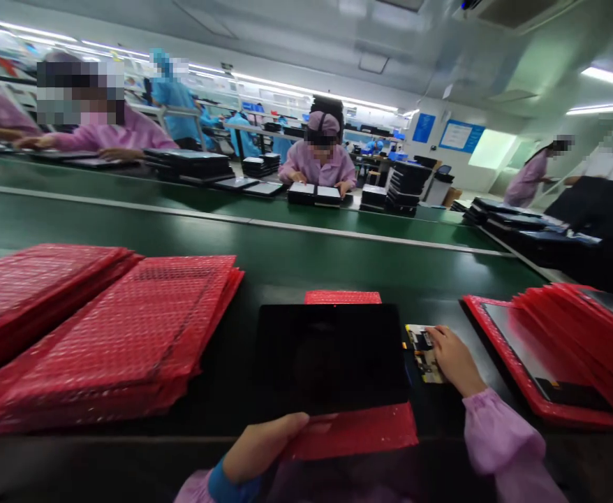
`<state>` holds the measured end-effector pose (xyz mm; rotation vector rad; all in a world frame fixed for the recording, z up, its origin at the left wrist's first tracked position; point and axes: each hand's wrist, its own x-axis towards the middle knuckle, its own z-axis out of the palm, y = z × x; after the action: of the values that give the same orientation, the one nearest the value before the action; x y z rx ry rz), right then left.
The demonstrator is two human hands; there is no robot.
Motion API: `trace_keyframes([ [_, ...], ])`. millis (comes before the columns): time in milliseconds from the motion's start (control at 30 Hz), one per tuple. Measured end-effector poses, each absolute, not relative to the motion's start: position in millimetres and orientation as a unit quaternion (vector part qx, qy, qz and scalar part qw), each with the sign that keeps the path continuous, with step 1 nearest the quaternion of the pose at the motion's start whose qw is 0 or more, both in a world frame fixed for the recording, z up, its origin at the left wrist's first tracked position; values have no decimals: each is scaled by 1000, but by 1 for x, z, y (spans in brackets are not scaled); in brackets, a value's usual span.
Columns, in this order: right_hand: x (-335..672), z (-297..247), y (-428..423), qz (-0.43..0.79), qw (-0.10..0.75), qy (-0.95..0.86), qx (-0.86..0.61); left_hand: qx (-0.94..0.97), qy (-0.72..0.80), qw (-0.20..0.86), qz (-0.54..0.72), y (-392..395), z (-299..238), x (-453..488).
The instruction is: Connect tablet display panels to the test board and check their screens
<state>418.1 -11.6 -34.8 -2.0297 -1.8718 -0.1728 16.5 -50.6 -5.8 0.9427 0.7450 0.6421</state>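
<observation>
A dark display panel [332,356] lies in front of me, with a red bubble-wrap bag [362,429] showing below its near edge. My left hand [264,447] grips the panel's near left edge, thumb on top beside the bag; its other fingers are hidden underneath. Just right of the panel is a small circuit board [426,356] with black and yellowish parts, a short orange piece between the two. The bent fingers of my right hand [453,360] close on the board's upper right side. Another red bubble-wrap piece [342,297] shows behind the panel.
Stacked red bubble-wrap bags [123,321] fill the left side. At right, more red bags [589,342] fan out, one with a panel [542,356] on it. Across the green bench [196,234], a person in pink [320,164] works between stacks of dark panels [405,185].
</observation>
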Motion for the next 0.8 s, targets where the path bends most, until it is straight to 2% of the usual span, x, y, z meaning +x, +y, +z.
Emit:
trace_keyframes([
  [167,425,-42,-10,-67,173,-670,-719,499,361,718,323,-56,2,18],
  [467,432,-45,-9,-69,169,-678,-712,492,362,721,326,-55,15,17],
  [800,430,-47,-12,-90,225,-672,-700,494,340,729,330,-58,11,17],
])
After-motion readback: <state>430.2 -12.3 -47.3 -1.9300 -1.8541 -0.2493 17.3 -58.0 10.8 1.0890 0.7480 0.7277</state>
